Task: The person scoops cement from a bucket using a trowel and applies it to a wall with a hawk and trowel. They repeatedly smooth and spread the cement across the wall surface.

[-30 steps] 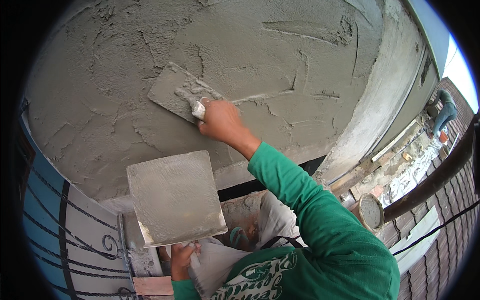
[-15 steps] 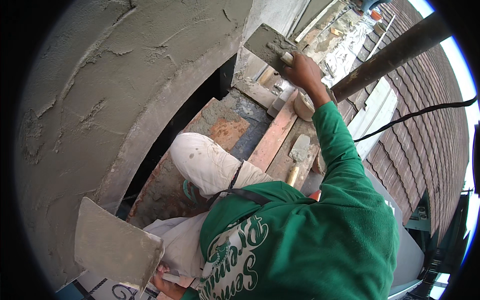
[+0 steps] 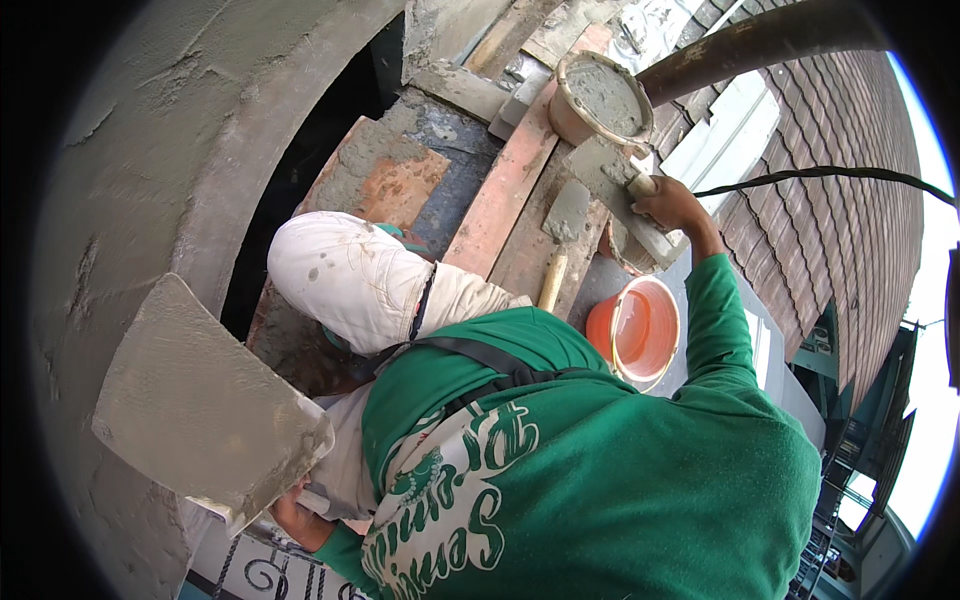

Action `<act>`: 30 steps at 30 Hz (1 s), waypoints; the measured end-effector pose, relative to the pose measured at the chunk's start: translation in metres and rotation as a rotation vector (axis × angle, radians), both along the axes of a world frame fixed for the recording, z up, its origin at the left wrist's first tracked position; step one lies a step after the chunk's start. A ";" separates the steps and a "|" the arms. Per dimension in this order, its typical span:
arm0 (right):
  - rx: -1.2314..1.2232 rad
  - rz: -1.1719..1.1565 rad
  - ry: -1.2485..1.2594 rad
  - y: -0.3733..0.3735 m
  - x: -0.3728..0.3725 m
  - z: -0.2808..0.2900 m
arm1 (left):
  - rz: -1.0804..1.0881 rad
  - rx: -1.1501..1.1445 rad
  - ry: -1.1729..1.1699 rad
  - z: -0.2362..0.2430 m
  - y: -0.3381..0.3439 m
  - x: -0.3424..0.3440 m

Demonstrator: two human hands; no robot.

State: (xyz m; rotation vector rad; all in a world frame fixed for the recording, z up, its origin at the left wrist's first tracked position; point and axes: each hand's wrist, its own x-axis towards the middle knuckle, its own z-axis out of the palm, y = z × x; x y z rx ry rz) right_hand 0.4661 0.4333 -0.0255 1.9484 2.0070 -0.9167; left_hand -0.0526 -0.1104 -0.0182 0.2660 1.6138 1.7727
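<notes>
The flat rectangular grey metal trowel is now away from the wall and beside the mortar bucket.
One second ago this trowel was on the wet grey plastered wall at left; now it is at the right, just on the near side of the round beige bucket filled with grey mortar, so the spreading on the wall is, I judge, interrupted. The right hand grasps its pale handle firmly; whether the blade touches the bucket, I cannot tell. The left hand grips the square grey hawk from below, at the near left; its plate carries only a thin grey smear. Between them, a small wooden-handled trowel lies on the boards, and an orange plastic bucket stands nearer.
</notes>
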 end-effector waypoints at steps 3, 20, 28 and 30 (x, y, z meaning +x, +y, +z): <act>-0.173 -0.165 0.012 -0.016 0.038 -0.041 | 0.001 -0.032 0.029 0.007 0.011 -0.002; 0.231 0.341 -0.738 -0.034 0.216 -0.333 | -0.086 -0.026 0.053 -0.001 0.006 -0.012; 0.315 -0.876 -0.301 -0.011 0.104 -0.242 | -0.064 -0.092 0.074 0.014 0.023 0.006; 0.474 -0.663 -0.304 -0.014 0.058 -0.209 | -0.070 -0.077 0.091 0.014 0.029 0.012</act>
